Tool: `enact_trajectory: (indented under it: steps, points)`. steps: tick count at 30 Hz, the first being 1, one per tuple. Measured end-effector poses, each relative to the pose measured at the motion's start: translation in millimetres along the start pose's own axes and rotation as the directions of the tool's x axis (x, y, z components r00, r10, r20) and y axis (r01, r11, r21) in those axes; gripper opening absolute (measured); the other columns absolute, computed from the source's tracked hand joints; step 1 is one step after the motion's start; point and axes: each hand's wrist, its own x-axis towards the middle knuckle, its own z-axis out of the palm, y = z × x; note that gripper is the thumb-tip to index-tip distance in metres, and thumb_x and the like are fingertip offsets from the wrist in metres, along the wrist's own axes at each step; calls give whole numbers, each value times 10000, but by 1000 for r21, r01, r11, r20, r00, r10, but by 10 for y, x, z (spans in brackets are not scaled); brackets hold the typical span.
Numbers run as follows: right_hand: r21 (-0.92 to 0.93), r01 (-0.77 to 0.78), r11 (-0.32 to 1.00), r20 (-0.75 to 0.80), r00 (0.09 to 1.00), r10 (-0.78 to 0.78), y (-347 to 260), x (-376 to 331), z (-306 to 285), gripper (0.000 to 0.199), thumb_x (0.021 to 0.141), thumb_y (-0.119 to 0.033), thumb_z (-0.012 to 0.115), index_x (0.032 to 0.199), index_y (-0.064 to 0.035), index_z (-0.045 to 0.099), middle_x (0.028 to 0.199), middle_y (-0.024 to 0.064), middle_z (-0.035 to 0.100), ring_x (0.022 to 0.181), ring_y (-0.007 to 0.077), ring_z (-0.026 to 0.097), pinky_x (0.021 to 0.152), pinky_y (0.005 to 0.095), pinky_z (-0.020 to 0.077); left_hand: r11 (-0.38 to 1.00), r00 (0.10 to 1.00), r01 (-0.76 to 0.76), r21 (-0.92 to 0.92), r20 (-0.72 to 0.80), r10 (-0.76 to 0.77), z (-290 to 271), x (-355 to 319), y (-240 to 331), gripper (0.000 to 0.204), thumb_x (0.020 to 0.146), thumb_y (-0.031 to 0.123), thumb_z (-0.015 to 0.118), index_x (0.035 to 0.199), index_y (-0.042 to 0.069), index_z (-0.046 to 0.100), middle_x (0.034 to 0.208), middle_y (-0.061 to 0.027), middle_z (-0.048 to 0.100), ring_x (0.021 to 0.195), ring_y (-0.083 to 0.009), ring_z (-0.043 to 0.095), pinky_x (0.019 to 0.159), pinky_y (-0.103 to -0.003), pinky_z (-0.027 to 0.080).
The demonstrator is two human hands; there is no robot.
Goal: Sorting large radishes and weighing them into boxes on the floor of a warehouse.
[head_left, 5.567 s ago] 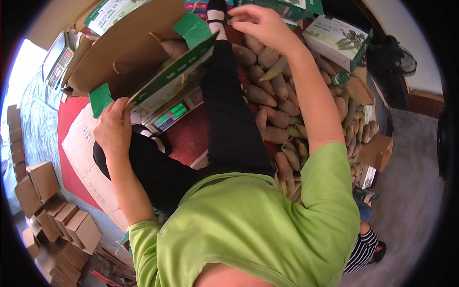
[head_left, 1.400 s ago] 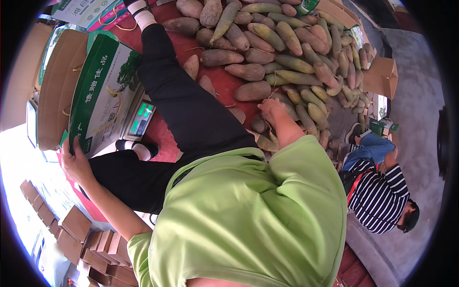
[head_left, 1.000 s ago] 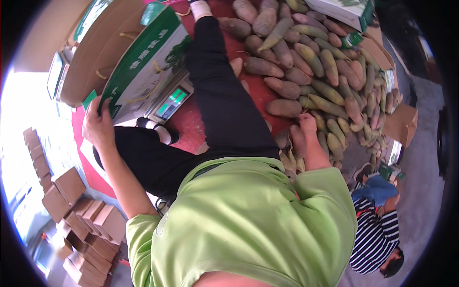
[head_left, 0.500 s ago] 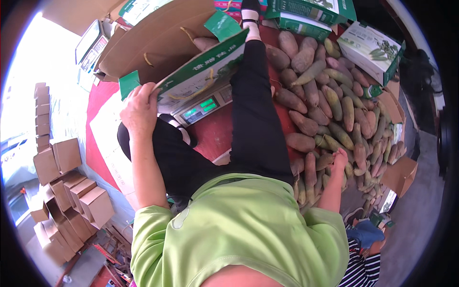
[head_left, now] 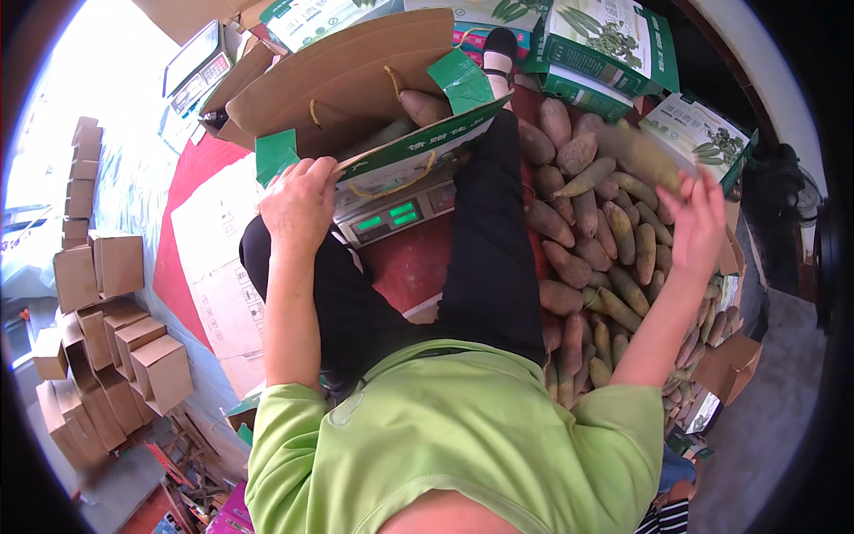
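Note:
My left hand [head_left: 301, 206] is closed over the near edge of an open green and white carton [head_left: 418, 147] with rope handles. The carton rests on a scale [head_left: 391, 220] with a lit green display. Inside it lie a brownish, elongated, cucumber-like vegetable [head_left: 423, 107] and a greener one, partly hidden by the front wall. My right hand [head_left: 698, 222] is raised above the pile at the right. Its fingers hold the end of a yellowish-green, cucumber-like vegetable [head_left: 636, 153], smeared by motion. Below spreads a heap of similar vegetables [head_left: 583, 218], brown, pinkish and green.
Printed cartons [head_left: 596, 44] are stacked beyond the heap, with another carton [head_left: 698, 133] at its far right. A second scale [head_left: 197, 76] stands at the far left. Brown boxes [head_left: 124, 347] are piled at the left. My legs [head_left: 480, 240] flank the near scale. Another person's striped clothing [head_left: 667, 518] shows at lower right.
My right hand has risen from the near part of the heap toward its far right side, now with a vegetable in it. My left hand stays on the carton's edge. The whole view has shifted.

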Motion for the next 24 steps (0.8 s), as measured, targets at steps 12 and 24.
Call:
enact_trajectory:
  steps: [12,24]
  points:
    - [184,-373,910,512,826,235,6,435,2487,184,915,-110,503,1094,-78,529,844,14,578,804,165,575,794,490,482,999,1000,-22,-32,-21,21,-4,6,-5,74,837,228,609,843,155,614,764,-12,605,792,-230,622,669,-369,490]
    - [-3,-230,973,444,872,208,643,710,2103,207,905,-124,542,1098,-54,564,967,34,622,857,129,581,679,255,473,999,998,51,-1,40,-51,-26,12,-7,109,853,275,604,916,190,633,828,-10,636,827,-253,624,653,-391,482]
